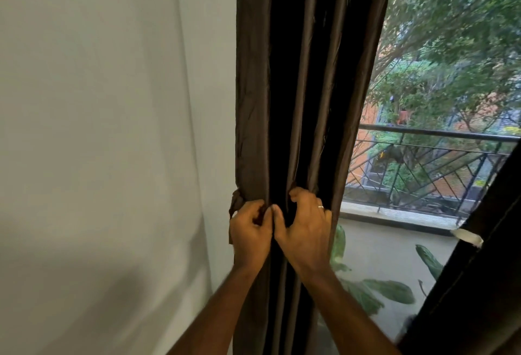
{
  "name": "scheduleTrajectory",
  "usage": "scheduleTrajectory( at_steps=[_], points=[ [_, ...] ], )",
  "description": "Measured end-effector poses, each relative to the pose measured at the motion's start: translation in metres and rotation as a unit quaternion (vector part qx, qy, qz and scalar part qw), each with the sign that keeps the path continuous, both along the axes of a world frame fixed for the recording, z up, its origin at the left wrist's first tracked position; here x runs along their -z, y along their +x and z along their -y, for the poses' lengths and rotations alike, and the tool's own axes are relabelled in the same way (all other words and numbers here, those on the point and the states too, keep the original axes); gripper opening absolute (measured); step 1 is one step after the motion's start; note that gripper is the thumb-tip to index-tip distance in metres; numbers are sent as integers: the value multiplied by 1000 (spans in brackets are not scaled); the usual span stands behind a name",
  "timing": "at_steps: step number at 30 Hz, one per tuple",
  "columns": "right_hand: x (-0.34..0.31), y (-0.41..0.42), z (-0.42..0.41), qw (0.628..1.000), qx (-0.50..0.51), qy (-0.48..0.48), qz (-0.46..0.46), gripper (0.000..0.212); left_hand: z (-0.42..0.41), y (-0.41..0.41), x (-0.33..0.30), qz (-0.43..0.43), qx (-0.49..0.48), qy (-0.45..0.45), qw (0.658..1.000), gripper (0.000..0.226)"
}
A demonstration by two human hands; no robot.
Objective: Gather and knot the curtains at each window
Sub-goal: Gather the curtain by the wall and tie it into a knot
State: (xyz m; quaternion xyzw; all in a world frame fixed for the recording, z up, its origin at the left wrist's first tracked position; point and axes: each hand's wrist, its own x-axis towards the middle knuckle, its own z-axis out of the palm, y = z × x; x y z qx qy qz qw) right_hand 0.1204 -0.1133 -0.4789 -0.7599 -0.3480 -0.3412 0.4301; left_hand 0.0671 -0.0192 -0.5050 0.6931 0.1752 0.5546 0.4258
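A dark brown curtain (298, 78) hangs in long folds at the left side of the window (439, 78). My left hand (249, 230) grips the curtain's left folds at waist height, fingers curled into the cloth. Right beside it, my right hand (306, 225), with a ring on one finger, grips the middle and right folds. The two thumbs nearly touch. A small loop of brown fabric (235, 199) sticks out at the curtain's left edge, just above my left hand.
A plain pale wall (112, 129) fills the left. Beyond the glass are a balcony railing (428, 157), trees and green leaves (377, 290). A second dark curtain (485, 270) slants across the lower right corner.
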Motion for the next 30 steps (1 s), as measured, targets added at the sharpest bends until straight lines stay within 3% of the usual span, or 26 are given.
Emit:
scheduleTrajectory(
  at_steps=[5,9,11,14,17,30],
  points=[
    [0,0,0,989,-28,94,-107,25,-15,-8,2,-17,-6,20,1000,14],
    [6,-5,-5,995,-56,74,-34,3,-25,-19,3,-9,-4,14,1000,16],
    [14,-11,-9,994,-80,72,-34,7,-21,-25,3,-13,12,24,1000,15],
    [19,-18,-7,983,-68,113,-129,9,-24,-34,10,-1,23,14,1000,10],
    [20,-37,-11,987,-110,59,-104,5,-22,-41,16,-6,48,13,999,8],
    [25,-62,-15,983,-98,95,-123,3,-3,-57,18,-20,68,62,996,15]
  ],
)
